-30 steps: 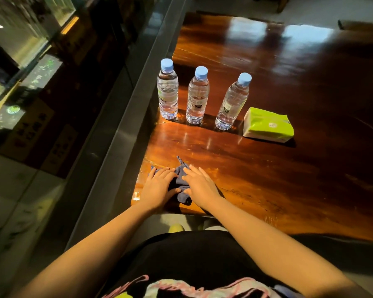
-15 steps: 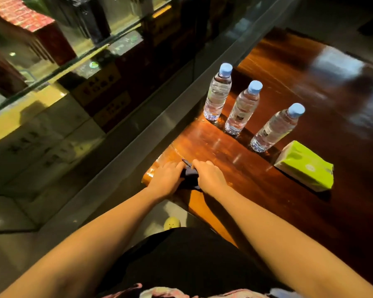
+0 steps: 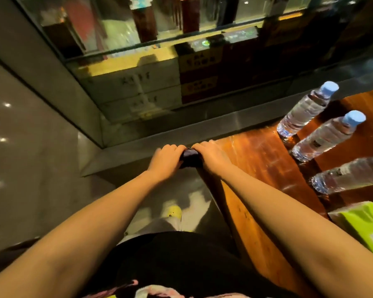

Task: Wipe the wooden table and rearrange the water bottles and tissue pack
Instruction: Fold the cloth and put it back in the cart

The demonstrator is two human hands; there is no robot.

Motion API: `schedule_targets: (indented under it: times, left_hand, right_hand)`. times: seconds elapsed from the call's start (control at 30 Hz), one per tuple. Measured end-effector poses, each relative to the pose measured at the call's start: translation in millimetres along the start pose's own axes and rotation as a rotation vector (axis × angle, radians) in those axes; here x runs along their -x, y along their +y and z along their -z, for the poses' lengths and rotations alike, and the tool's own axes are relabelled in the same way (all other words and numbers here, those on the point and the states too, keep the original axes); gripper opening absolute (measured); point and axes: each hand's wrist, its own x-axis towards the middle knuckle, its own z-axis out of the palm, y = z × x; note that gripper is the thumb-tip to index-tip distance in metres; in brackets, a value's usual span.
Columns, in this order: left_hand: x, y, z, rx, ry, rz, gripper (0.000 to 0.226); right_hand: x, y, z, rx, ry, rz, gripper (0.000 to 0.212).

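Note:
A dark blue cloth is bunched at the near left corner of the glossy wooden table. My left hand and my right hand both grip it, one on each side, knuckles up. Three clear water bottles with light blue caps stand in a row on the right: the far one, the middle one and the near one, whose cap is cut off by the frame edge. A green tissue pack lies nearest me at the right edge.
A glass display case with a metal frame holds boxes and runs along the table's left side. Grey tiled floor lies to the left. My yellow shoe shows below the table corner.
The view has swung left, so the bottles and tissue pack now sit at the right edge. Both hands have closed tighter over the cloth at the table corner.

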Motion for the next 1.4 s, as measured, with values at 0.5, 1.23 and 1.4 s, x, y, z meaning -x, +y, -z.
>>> schedule_targets:
  times: [0.5, 1.23, 1.4]
  left_hand:
    - [177, -124, 42, -0.014, 0.156, 0.635, 0.041]
    - [485, -183, 108, -0.036, 0.714, 1.172, 0.031]
    - [553, -179, 80, -0.043, 0.697, 1.347, 0.034]
  right_hand:
    - [-66, -218, -1, -0.020, -0.078, 0.695, 0.027]
    - [28, -563, 11, -0.046, -0.337, 1.263, 0.034]
    - [71, -618, -32, 0.004, -0.423, 1.335, 0.035]
